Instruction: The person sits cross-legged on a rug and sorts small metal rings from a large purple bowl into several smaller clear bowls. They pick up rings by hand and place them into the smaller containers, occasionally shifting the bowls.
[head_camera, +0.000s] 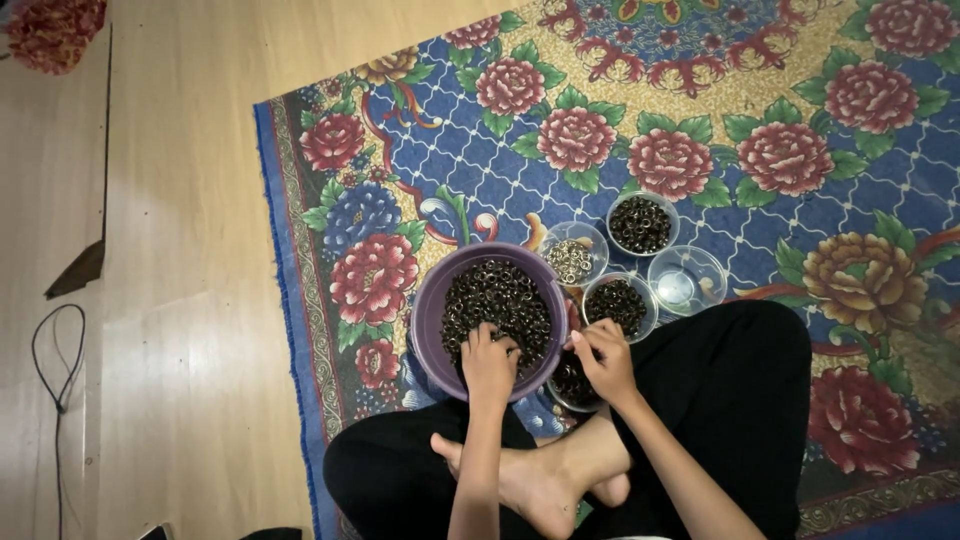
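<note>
Digging curled fingers into dark metal rings (497, 300) heaped in the purple bowl (428, 310), the left hand (489, 362) risks spilling some; the right hand (602, 356) pinches something unseen beside the bowl's rim.

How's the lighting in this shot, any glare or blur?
Head view: dim, warm light; soft glare on the wooden floor at left; corners darken; the purple bowl and the left hand are fairly sharp, though the small metal rings blend together.
</note>
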